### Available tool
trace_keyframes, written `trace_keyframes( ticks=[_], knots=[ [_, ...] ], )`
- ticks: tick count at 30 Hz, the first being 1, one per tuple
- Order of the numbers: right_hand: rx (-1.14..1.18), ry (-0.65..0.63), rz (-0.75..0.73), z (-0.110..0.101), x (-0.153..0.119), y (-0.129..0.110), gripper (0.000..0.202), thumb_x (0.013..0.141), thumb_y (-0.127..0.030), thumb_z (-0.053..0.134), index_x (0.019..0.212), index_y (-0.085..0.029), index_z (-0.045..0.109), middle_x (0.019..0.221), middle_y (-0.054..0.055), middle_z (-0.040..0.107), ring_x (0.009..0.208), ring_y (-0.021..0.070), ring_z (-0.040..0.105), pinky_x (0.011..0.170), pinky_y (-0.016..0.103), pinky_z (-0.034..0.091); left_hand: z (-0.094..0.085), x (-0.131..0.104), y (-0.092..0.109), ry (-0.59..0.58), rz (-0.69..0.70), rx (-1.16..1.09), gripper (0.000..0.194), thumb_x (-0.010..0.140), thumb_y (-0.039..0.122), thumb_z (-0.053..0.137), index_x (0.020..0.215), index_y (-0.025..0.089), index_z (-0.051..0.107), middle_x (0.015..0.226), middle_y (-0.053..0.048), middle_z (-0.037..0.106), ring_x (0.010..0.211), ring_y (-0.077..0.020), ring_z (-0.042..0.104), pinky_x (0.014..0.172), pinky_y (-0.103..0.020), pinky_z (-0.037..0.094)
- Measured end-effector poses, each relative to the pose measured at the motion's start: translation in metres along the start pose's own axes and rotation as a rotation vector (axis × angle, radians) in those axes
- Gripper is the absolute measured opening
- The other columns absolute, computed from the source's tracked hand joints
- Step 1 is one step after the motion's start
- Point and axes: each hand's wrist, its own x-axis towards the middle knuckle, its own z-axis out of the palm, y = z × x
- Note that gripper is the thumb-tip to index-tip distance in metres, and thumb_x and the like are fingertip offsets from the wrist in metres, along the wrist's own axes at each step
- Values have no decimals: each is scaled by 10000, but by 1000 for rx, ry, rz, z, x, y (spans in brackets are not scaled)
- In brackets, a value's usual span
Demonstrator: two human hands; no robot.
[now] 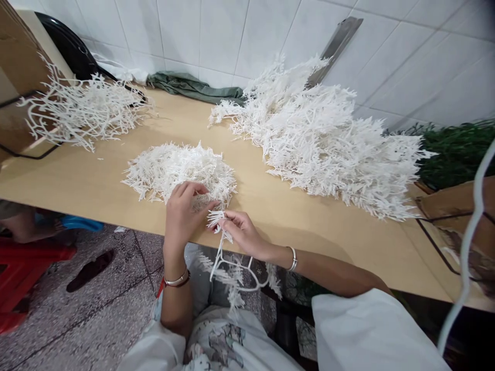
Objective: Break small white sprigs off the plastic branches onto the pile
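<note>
Two bare hands meet at the near edge of the wooden table (96,180), working on one white plastic sprig (215,217). The left hand (184,211) curls over it from above, its fingers bent and drawn together on the sprig's tip, just where the small pile of white sprigs (174,167) ends; whether those fingertips also press into the pile is hard to tell, as white lies on white. The right hand (242,232) pinches the same sprig from the other side, thumb and forefinger closed on it, the remaining fingers loosely curled below. A branched white stem (232,268) hangs down from under the right fingers, past the table edge and over the person's lap.

Beyond the fingertips and off to the right hand's side lies a large heap of white sprigs (328,139), well apart from the hands. Far out past the left hand's side sits a looser pile of bare white branches (83,111). A folded green cloth (193,86) rests against the tiled wall (216,36) behind the piles.
</note>
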Motion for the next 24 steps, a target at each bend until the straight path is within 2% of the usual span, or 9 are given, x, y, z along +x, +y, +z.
trace_keyframes(
  ticks=[2,5,10,13,16,18,21,24],
  knots=[
    [19,13,-15,-1,1,1,232,852,-341,526,755,-154,622,697,21,657,721,153,628,716,278,495,-4,-1,0,-52,77,-18,132,799,272,680,865,196,593,906,-33,639,928,-197,539,794,-303,427],
    [41,18,-6,-2,1,4,232,842,-367,538,777,-159,617,678,14,634,681,149,608,669,276,492,-11,-6,0,-123,140,-90,76,860,221,600,924,193,630,950,-47,653,955,-198,547,837,-321,425],
    [-14,17,-18,-6,1,8,264,865,-376,511,713,-163,546,621,-10,559,537,98,503,543,234,417,-18,-16,4,-108,164,-278,374,992,281,290,976,190,653,963,-71,672,925,-194,561,830,-352,409],
    [-64,-35,-99,-7,1,6,267,879,-370,501,711,-163,526,611,-24,495,526,84,439,501,215,355,-16,-24,9,-157,151,-308,404,988,382,268,993,178,616,934,-81,652,894,-203,551,783,-347,405],
    [-105,-79,-184,-8,0,-1,267,872,-371,523,707,-161,522,603,-32,464,530,77,398,496,209,331,-10,-33,14,-185,90,-251,284,947,398,411,937,165,574,825,-60,600,786,-187,528,686,-311,386],
    [-78,-85,-177,-8,-1,-6,280,866,-390,534,704,-162,520,599,-32,470,509,73,399,477,204,335,-8,-38,20,-193,40,-245,226,932,350,459,849,169,566,730,-31,549,685,-161,492,622,-288,354],
    [-15,-135,-96,-8,-5,-14,310,859,-420,545,690,-162,520,552,-43,453,445,62,379,422,197,307,-9,-46,29,-262,-85,-420,268,938,299,451,721,179,555,599,12,450,548,-120,410,540,-261,310],
    [19,-223,-22,-6,-9,-24,315,840,-430,571,693,-154,539,507,-64,387,410,49,310,394,199,234,-11,-53,38,-295,-263,-648,295,908,342,508,663,180,537,547,31,376,489,-102,323,486,-250,264]
  ],
)
